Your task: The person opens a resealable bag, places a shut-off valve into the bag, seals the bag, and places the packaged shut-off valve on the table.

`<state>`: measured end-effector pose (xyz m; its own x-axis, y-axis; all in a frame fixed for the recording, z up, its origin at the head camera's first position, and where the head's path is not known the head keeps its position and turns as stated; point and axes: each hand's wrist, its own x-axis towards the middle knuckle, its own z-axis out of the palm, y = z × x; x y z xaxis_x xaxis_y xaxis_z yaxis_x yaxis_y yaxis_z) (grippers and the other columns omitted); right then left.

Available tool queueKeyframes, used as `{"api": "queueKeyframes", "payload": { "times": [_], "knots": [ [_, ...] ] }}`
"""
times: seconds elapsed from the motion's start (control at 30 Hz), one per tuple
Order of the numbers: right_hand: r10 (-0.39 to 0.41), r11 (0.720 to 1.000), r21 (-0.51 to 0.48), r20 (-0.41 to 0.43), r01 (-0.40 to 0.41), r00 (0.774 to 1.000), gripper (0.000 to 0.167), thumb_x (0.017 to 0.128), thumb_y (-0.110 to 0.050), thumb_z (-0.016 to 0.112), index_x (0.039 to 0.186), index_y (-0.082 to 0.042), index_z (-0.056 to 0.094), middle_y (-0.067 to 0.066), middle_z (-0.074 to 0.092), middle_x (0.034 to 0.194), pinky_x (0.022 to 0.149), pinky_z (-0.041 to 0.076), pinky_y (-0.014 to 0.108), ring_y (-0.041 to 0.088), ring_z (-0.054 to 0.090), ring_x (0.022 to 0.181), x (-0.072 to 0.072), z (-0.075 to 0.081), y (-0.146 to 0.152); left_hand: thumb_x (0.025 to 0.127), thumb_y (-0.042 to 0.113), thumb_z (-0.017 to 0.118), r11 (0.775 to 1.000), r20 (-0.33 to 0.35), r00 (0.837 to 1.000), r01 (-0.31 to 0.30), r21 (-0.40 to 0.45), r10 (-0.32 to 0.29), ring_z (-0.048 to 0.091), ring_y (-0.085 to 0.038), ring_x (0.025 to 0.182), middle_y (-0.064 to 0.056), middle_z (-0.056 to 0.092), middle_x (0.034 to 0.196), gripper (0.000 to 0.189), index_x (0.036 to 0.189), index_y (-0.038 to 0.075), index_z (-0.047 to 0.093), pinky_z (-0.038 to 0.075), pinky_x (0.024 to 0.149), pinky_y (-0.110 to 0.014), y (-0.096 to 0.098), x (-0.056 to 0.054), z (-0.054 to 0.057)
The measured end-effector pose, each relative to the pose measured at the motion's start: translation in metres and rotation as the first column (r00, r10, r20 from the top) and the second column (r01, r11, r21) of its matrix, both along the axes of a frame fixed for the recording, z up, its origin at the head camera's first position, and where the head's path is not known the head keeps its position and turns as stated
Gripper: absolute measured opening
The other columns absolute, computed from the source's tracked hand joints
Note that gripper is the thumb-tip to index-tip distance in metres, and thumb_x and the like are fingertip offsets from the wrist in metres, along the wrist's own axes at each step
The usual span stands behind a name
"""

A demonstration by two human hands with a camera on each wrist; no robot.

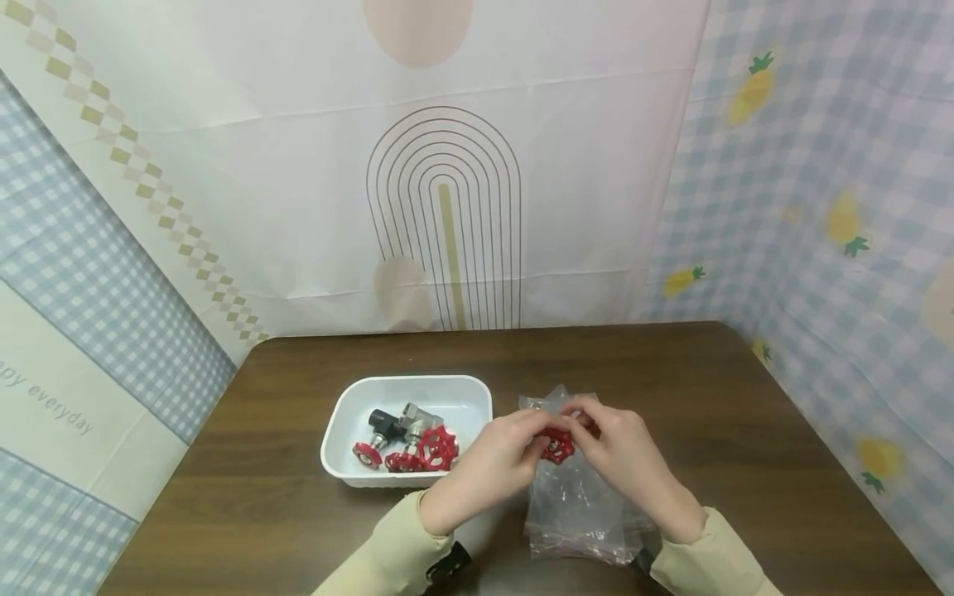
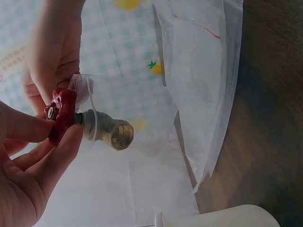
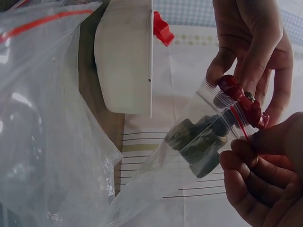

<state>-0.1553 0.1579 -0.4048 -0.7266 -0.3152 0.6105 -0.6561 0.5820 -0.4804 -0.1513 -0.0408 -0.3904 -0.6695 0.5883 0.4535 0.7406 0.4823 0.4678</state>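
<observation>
My left hand pinches the red handwheel of a valve between thumb and fingers. The valve's metal body is inside a small clear zip bag, while the handwheel sticks out past its mouth. My right hand pinches the bag's zip edge beside the handwheel. In the right wrist view, the bag hangs slanting below both hands, with the valve body showing through the plastic. Part of the handwheel is hidden behind fingers in the head view.
Left of the hands stands a white tray holding several valves with red handwheels, one with a black body. More clear zip bags lie on the brown wooden table beneath my hands. Patterned cloth hangs behind the table.
</observation>
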Motion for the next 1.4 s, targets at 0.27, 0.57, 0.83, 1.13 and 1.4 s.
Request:
{"api": "queueKeyframes", "payload": {
  "times": [0.27, 0.57, 0.83, 1.13, 1.4],
  "knots": [
    [-0.004, 1.0, 0.018, -0.005, 0.004, 1.0, 0.019, 0.085, 0.006, 0.074, 0.096, -0.009, 0.071, -0.007, 0.067, 0.073, 0.05, 0.044, 0.019, -0.004, 0.051, 0.059, 0.001, -0.001, -0.003, 0.09, -0.007, 0.06, 0.998, -0.028, 0.998, -0.058, -0.031, 0.058, 0.067, -0.008, 0.088, -0.002, 0.071, 0.104, 0.031, 0.116, 0.008, 0.068, 0.05, 0.078, -0.01, 0.001, 0.001, -0.002],
    [-0.026, 1.0, 0.006, -0.028, 0.026, 0.999, 0.017, 0.086, 0.003, 0.075, 0.094, -0.011, 0.07, -0.01, 0.066, 0.072, 0.052, 0.045, 0.018, -0.004, 0.052, 0.059, 0.003, -0.004, -0.008, 0.091, -0.003, 0.063, 0.988, -0.073, 0.989, -0.137, -0.065, 0.132, 0.066, -0.01, 0.078, -0.002, 0.069, 0.091, 0.017, 0.105, 0.007, 0.066, 0.053, 0.069, -0.015, 0.005, 0.002, -0.008],
    [-0.053, 0.998, 0.013, -0.074, 0.054, 0.996, 0.014, 0.085, 0.002, 0.075, 0.093, -0.008, 0.071, -0.007, 0.067, 0.074, 0.052, 0.045, 0.017, -0.003, 0.052, 0.059, 0.002, -0.006, -0.013, 0.092, 0.001, 0.064, 0.981, -0.114, 0.977, -0.189, -0.052, 0.182, 0.067, -0.011, 0.075, -0.001, 0.069, 0.087, 0.009, 0.098, 0.009, 0.065, 0.054, 0.064, -0.02, 0.009, -0.001, -0.014],
    [-0.024, 1.0, -0.007, -0.079, 0.024, 0.997, 0.016, 0.084, 0.004, 0.075, 0.095, -0.007, 0.071, -0.009, 0.065, 0.074, 0.054, 0.045, 0.015, -0.003, 0.053, 0.06, 0.004, -0.005, -0.016, 0.09, 0.002, 0.067, 0.977, -0.189, 0.968, -0.185, -0.104, 0.163, 0.071, -0.01, 0.08, 0.001, 0.072, 0.096, 0.014, 0.096, 0.011, 0.076, 0.055, 0.069, -0.02, 0.015, -0.004, -0.023],
    [-0.019, 1.0, 0.0, -0.089, 0.019, 0.996, 0.018, 0.084, 0.005, 0.074, 0.094, -0.009, 0.07, -0.01, 0.064, 0.073, 0.054, 0.044, 0.015, -0.003, 0.051, 0.06, 0.005, -0.006, -0.015, 0.088, 0.005, 0.072, 0.971, -0.204, 0.966, -0.193, -0.143, 0.162, 0.071, -0.011, 0.078, 0.002, 0.073, 0.092, 0.011, 0.096, 0.011, 0.078, 0.056, 0.067, -0.021, 0.016, -0.006, -0.02]
  ]
}}
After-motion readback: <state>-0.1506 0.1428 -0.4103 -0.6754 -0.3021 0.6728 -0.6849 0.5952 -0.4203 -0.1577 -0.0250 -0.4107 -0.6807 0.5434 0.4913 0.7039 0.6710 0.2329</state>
